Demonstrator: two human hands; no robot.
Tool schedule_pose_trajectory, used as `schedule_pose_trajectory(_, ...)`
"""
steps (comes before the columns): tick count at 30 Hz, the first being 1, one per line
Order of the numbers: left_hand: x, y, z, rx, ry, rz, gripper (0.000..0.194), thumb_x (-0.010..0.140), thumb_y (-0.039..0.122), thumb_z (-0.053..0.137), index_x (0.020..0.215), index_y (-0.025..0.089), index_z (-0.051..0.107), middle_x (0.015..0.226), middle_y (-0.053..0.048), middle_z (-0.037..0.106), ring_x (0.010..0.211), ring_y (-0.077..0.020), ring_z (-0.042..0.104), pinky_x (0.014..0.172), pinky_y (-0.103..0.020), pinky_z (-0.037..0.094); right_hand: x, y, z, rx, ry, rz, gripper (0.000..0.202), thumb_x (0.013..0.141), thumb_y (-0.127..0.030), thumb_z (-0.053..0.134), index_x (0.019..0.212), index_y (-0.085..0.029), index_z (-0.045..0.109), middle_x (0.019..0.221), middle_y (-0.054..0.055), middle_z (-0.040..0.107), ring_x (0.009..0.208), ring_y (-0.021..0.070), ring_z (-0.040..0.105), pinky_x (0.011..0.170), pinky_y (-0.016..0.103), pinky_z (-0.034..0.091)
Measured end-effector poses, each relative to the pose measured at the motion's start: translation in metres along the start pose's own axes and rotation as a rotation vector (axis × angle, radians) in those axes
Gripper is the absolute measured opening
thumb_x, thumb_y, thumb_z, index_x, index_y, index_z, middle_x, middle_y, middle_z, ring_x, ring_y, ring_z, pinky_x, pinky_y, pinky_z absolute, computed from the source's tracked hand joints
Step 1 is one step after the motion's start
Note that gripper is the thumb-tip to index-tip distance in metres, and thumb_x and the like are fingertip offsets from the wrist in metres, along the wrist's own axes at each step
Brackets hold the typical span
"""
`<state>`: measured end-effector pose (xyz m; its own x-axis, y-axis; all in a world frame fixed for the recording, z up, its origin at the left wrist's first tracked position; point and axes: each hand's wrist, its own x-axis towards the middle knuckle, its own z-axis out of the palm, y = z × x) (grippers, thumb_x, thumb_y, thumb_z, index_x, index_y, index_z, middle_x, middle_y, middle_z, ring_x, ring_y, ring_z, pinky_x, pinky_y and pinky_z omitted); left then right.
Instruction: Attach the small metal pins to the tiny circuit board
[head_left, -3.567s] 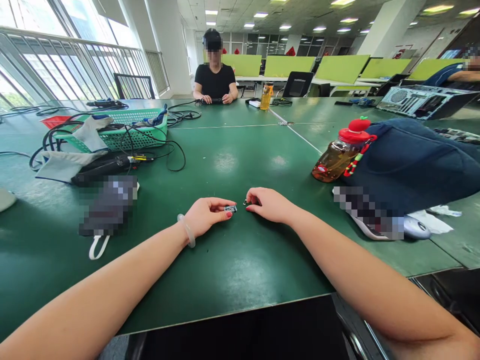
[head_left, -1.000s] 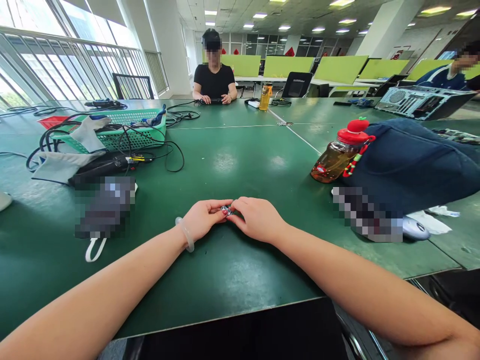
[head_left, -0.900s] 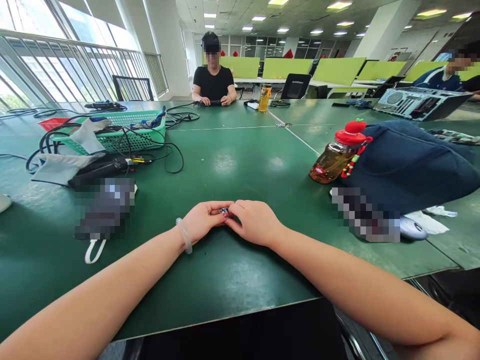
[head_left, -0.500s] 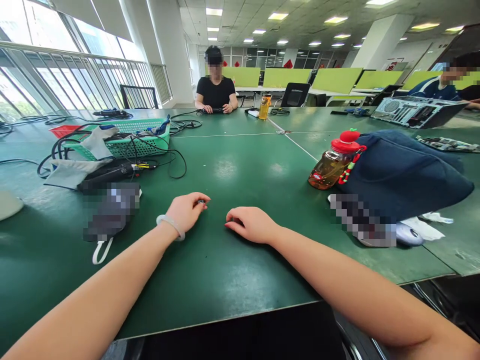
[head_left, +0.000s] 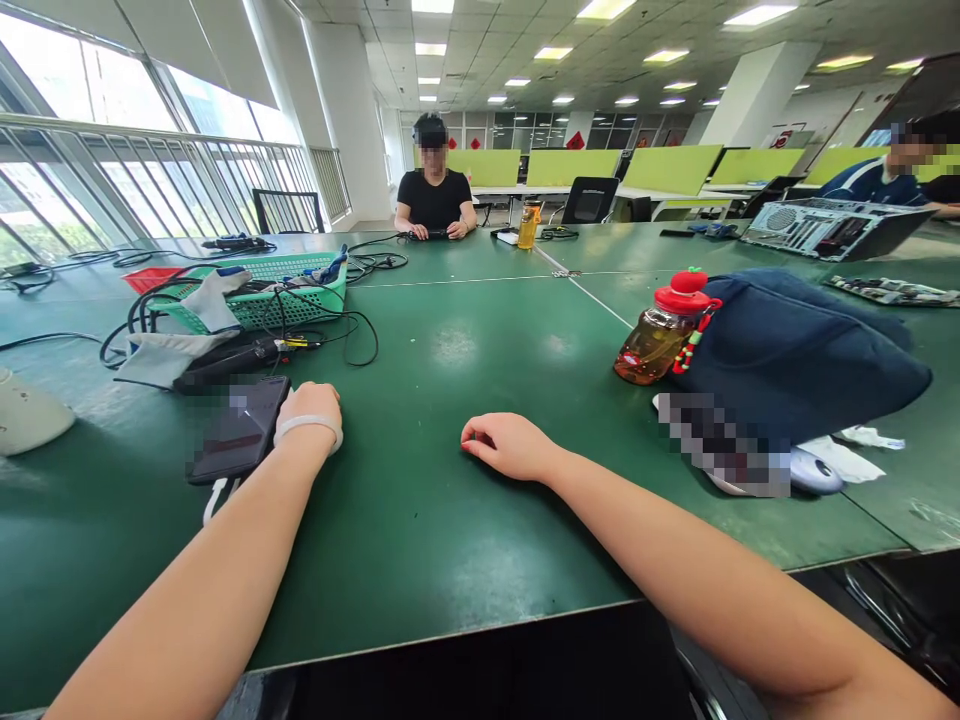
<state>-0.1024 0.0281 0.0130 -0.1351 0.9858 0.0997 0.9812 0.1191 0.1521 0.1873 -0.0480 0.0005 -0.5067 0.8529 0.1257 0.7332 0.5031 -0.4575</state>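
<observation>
My left hand (head_left: 311, 412), with a pale bangle (head_left: 336, 432) on its wrist, is at the right edge of a dark phone (head_left: 241, 435) lying on the green table. Its back faces me and its fingers are curled; what they hold, if anything, is hidden. A white strap (head_left: 215, 500) sticks out at the phone's near end. My right hand (head_left: 514, 447) rests on the table near the middle. Its fingers are curled in towards the thumb, and nothing shows in the hollow between them.
A green basket (head_left: 300, 305) of cables and gloves stands left, with a white object (head_left: 30, 415) nearer. At right are a red-lidded bottle (head_left: 652, 340), a navy bag (head_left: 795, 350) and a computer case (head_left: 825, 228). Another person (head_left: 435, 200) sits opposite.
My left hand has moved left from the middle of the table to the phone's side. My right hand stays nearly in place. The view has tilted slightly up.
</observation>
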Motion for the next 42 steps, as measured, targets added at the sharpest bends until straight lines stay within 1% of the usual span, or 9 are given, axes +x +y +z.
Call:
schedule_pose_trajectory(4, -0.001, 0.003, -0.003, 0.151, -0.025, -0.025, 0.021, 0.069, 0.020, 0.053, 0.081, 0.019, 0.070, 0.086, -0.013, 0.069, 0.087, -0.0287, 0.060, 0.071, -0.034, 0.046, 0.000, -0.001, -0.001, 0.003, -0.015, 0.006, 0.015, 0.084, -0.028, 0.050, 0.083, -0.020, 0.062, 0.072, -0.001, 0.061, 0.064, 0.0096, 0.050, 0.056, 0.022, 0.032)
schedule_pose_trajectory(9, -0.003, 0.005, -0.004, 0.156, 0.061, -0.013, 0.034, 0.081, 0.032, 0.041, 0.095, 0.017, 0.067, 0.097, -0.017, 0.066, 0.091, -0.0304, 0.058, 0.074, -0.037, 0.043, 0.000, -0.001, -0.001, -0.001, -0.023, 0.006, 0.015, 0.084, -0.028, 0.050, 0.084, -0.020, 0.061, 0.072, -0.001, 0.061, 0.063, 0.0094, 0.050, 0.056, 0.022, 0.032)
schedule_pose_trajectory(14, 0.001, 0.004, 0.004, -0.207, 0.130, -0.036, 0.037, 0.083, 0.030, 0.037, 0.103, 0.016, 0.064, 0.100, -0.015, 0.065, 0.092, -0.0276, 0.057, 0.077, -0.036, 0.040, 0.000, 0.000, -0.001, 0.011, -0.025, 0.014, 0.016, 0.084, -0.030, 0.049, 0.085, -0.020, 0.062, 0.072, -0.001, 0.061, 0.063, 0.0095, 0.049, 0.055, 0.022, 0.031)
schedule_pose_trajectory(19, 0.000, 0.018, 0.018, -0.487, 0.027, -0.009, 0.038, 0.085, 0.033, 0.035, 0.108, 0.018, 0.061, 0.092, -0.007, 0.066, 0.073, -0.0174, 0.057, 0.065, -0.027, 0.041, 0.001, 0.000, 0.000, 0.020, -0.029, 0.018, 0.015, 0.084, -0.029, 0.050, 0.087, -0.020, 0.061, 0.071, -0.002, 0.059, 0.062, 0.0090, 0.048, 0.055, 0.021, 0.031)
schedule_pose_trajectory(25, -0.047, 0.071, 0.016, -0.999, -0.257, 0.349, 0.039, 0.084, 0.040, 0.041, 0.108, 0.016, 0.061, 0.086, -0.005, 0.063, 0.080, -0.0147, 0.055, 0.075, -0.025, 0.041, 0.005, 0.006, 0.006, 0.049, 0.042, 0.037, 0.011, 0.077, -0.028, 0.059, 0.084, -0.019, 0.060, 0.064, -0.004, 0.052, 0.061, 0.0087, 0.046, 0.057, 0.021, 0.032)
schedule_pose_trajectory(28, -0.067, 0.085, 0.007, -1.096, -0.317, 0.479, 0.039, 0.083, 0.043, 0.043, 0.107, 0.018, 0.061, 0.087, -0.004, 0.062, 0.087, -0.0154, 0.054, 0.086, -0.027, 0.039, 0.007, 0.010, 0.012, 0.062, 0.112, 0.059, 0.014, 0.073, -0.027, 0.064, 0.083, -0.018, 0.059, 0.067, -0.004, 0.051, 0.064, 0.0089, 0.046, 0.060, 0.021, 0.034)
schedule_pose_trajectory(34, -0.060, 0.075, 0.006, -1.147, -0.300, 0.362, 0.042, 0.080, 0.046, 0.049, 0.108, 0.017, 0.059, 0.088, -0.006, 0.061, 0.088, -0.0173, 0.053, 0.089, -0.034, 0.039, 0.006, 0.015, 0.009, 0.069, 0.212, 0.106, 0.015, 0.071, -0.025, 0.065, 0.083, -0.018, 0.060, 0.077, -0.001, 0.053, 0.069, 0.0097, 0.048, 0.064, 0.022, 0.038)
schedule_pose_trajectory(38, -0.068, 0.079, 0.007, -1.346, -0.602, 0.262, 0.041, 0.077, 0.044, 0.055, 0.107, 0.016, 0.058, 0.083, -0.004, 0.057, 0.079, -0.0145, 0.054, 0.080, -0.032, 0.044, 0.007, 0.026, -0.003, 0.094, 0.310, 0.227, 0.011, 0.080, -0.023, 0.052, 0.078, -0.018, 0.061, 0.075, 0.000, 0.060, 0.071, 0.0109, 0.051, 0.067, 0.024, 0.039)
schedule_pose_trajectory(42, -0.088, 0.092, 0.003, -1.386, -0.846, 0.395, 0.038, 0.076, 0.042, 0.058, 0.104, 0.017, 0.060, 0.078, -0.004, 0.058, 0.077, -0.0133, 0.054, 0.081, -0.032, 0.044, 0.007, 0.031, -0.009, 0.201, 0.204, 0.296, 0.018, 0.083, -0.026, 0.047, 0.085, -0.019, 0.063, 0.081, 0.001, 0.065, 0.073, 0.0117, 0.055, 0.070, 0.025, 0.041)
